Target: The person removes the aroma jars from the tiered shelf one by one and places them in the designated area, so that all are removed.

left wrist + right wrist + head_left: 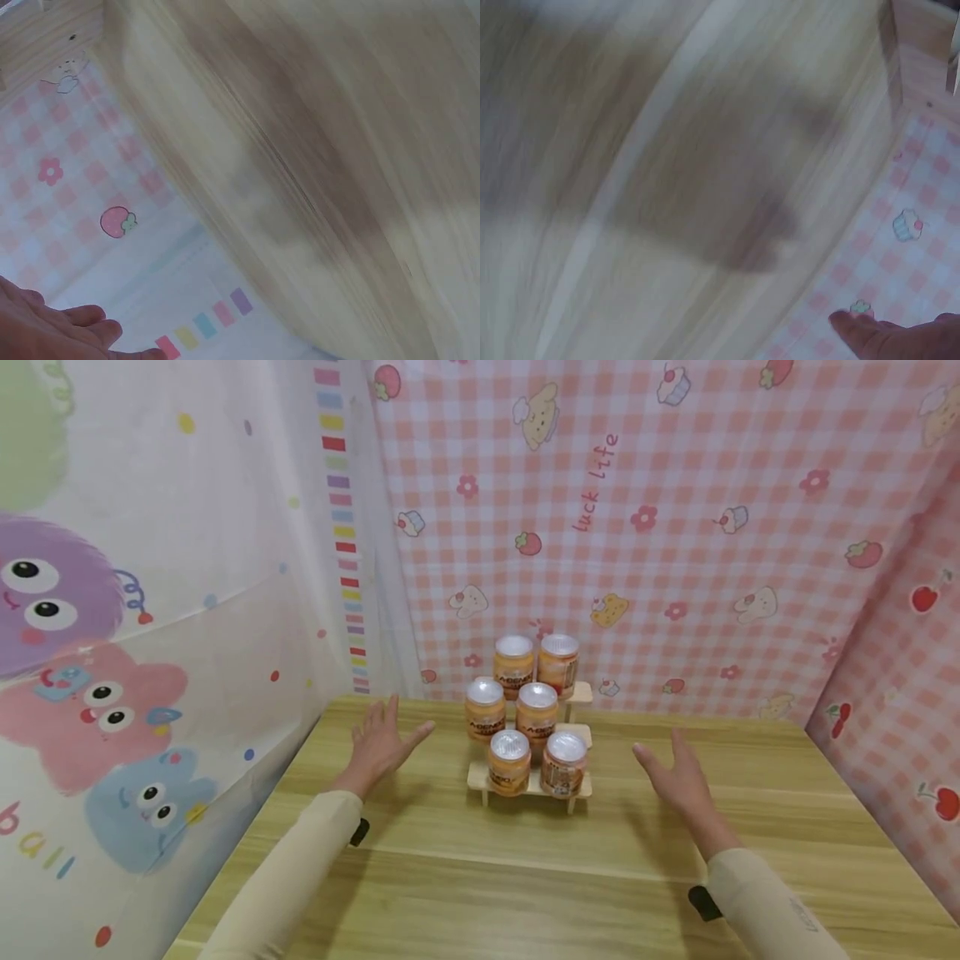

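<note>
A small three-tier wooden stand (476, 779) holds several orange jars with silver lids, two on each tier. On the lowest tier sit a left jar (509, 770) and a right jar (563, 772). My left hand (380, 745) is held over the table to the left of the stand, fingers spread and holding nothing. To the stand's right, my right hand (681, 781) has its thumb and fingers apart, also with nothing in it. Fingers of the left hand (64, 330) show low in the left wrist view, and the right hand (900, 337) shows at the lower right of its own.
The wood-grain table (480, 877) reaches back to a pink checked cloth (675, 560) behind the stand. A white cartoon-print cloth (225, 635) hangs along the left side, and another checked cloth (900, 718) closes off the right.
</note>
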